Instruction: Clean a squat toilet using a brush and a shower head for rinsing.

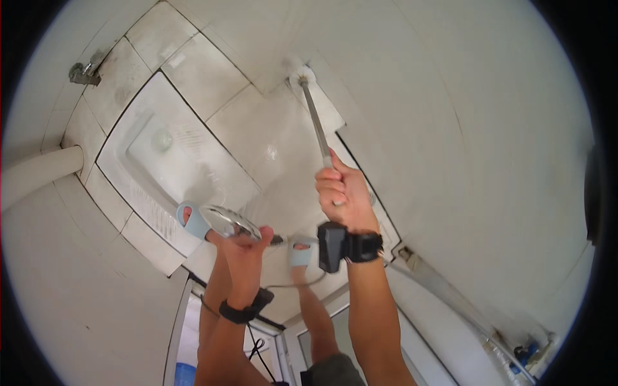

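Observation:
My right hand (346, 196) is closed around the long grey handle of a toilet brush (314, 119). The brush's round white head (302, 78) presses into the corner where tiled floor and wall meet. Lower and to the left, my left hand (244, 257) grips a round chrome shower head (230, 222), its shiny side turned up toward me. My left fingers are mostly hidden beneath it. A dark band with a device sits on each of my wrists.
A white squat toilet (212, 174) is set in the floor at left. My feet in light blue slippers (300, 252) stand beside it. A white pipe (42, 174) and a tap (84, 72) are at left; a doorway lies behind me. Pipes run low on the right wall.

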The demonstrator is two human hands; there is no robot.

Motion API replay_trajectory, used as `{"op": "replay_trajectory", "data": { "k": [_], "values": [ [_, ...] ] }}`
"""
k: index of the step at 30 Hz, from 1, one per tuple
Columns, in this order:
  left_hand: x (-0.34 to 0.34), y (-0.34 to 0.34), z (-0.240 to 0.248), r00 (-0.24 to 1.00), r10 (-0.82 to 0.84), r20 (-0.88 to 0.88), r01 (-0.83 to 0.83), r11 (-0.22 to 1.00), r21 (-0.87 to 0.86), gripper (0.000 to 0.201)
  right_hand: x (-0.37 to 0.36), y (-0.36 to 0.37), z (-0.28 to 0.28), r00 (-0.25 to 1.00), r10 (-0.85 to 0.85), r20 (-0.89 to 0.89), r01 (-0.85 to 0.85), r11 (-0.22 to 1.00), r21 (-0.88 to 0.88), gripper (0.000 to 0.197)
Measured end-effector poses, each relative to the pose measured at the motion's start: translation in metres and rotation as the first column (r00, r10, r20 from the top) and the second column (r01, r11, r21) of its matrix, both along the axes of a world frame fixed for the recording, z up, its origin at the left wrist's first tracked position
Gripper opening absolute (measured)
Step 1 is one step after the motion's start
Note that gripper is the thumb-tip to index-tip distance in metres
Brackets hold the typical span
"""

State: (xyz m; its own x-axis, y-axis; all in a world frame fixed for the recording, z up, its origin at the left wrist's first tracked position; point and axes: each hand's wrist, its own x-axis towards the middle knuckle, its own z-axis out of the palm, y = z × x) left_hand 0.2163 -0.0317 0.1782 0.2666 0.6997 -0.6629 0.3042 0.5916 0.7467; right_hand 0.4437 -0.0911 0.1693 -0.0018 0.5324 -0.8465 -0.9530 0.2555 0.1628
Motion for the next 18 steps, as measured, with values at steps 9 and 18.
{"op": "replay_trajectory", "data": {
  "k": [9, 18],
  "values": [
    [-0.020, 0.017, 0.005, 1.000, -0.013, -0.009, 0.013, 0.999, -0.043, 0.011, -0.062, 0.011, -0.018, 0.986, -0.123, 0.109, 0.125, 0.992, -0.015, 0.032],
    [-0.034, 0.011, -0.005, 0.996, -0.035, -0.080, 0.032, 0.999, -0.029, 0.009, -0.088, 0.009, -0.009, 0.999, -0.006, 0.032, 0.012, 0.981, -0.194, 0.024]
  ]
}}
